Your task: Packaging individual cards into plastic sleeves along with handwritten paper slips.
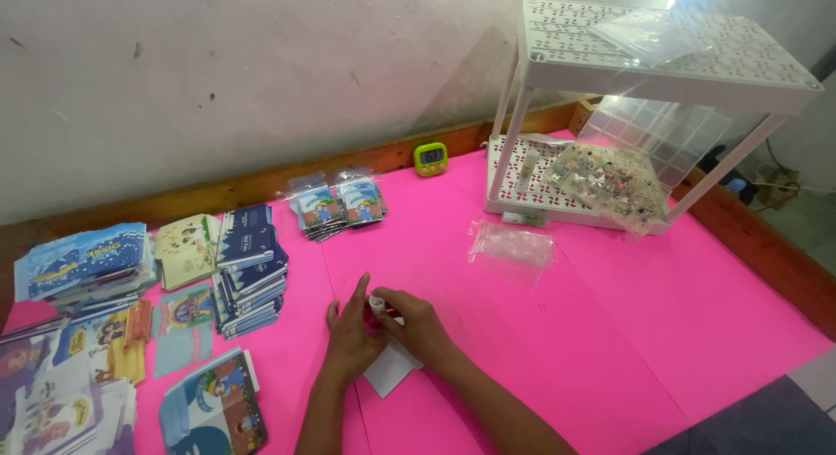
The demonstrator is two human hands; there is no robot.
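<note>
Item: small white cap (377, 303), which we pinch between left hand (350, 337) and right hand (420, 326) over a white card (389, 368) on the pink table (610, 333). Nearby: booklet stacks (251, 268), clear bag (512, 244), white rack (662, 63), green timer (430, 158).

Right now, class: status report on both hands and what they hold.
Left hand and right hand together pinch small white tube. White paper beneath. Clear bag lies apart.

A flat table covered with bright pink sheet (610, 333) fills the lower frame. At left lie stacks of colourful printed cards (248, 268); top centre a small green digital timer (430, 158); upper right a white perforated plastic rack (557, 194); centre a clear plastic bag (512, 244).
</note>
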